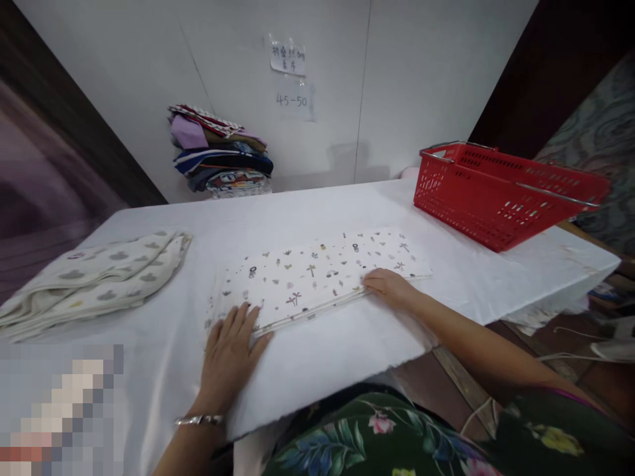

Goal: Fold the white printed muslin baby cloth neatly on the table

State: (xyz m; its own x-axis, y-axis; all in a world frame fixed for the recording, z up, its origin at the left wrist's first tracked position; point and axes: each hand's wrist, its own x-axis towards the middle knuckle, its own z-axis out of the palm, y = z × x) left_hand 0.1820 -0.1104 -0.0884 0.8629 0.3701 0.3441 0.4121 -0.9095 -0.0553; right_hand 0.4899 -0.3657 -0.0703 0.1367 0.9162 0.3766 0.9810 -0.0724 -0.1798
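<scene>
A white folded cloth (pixel 317 271) printed with small palm trees and other little motifs lies in a long strip on the white-covered table. My left hand (pixel 231 350) rests flat on its near left corner, fingers spread and thumb along the near edge. On the near edge toward the right end lies my right hand (pixel 391 287), its fingers stretched leftward over the fabric and its thumb hidden. Several layers show along that near edge. Left of the strip is another cloth (pixel 109 271), cream with grey cloud shapes, loosely folded.
A red plastic basket (pixel 501 198) with metal handles stands at the table's right end. Against the wall at the back left rises a stack of folded fabrics (pixel 221 155). Two paper notes (pixel 290 99) are taped to the wall. The white table covering (pixel 342 360) ends near my body.
</scene>
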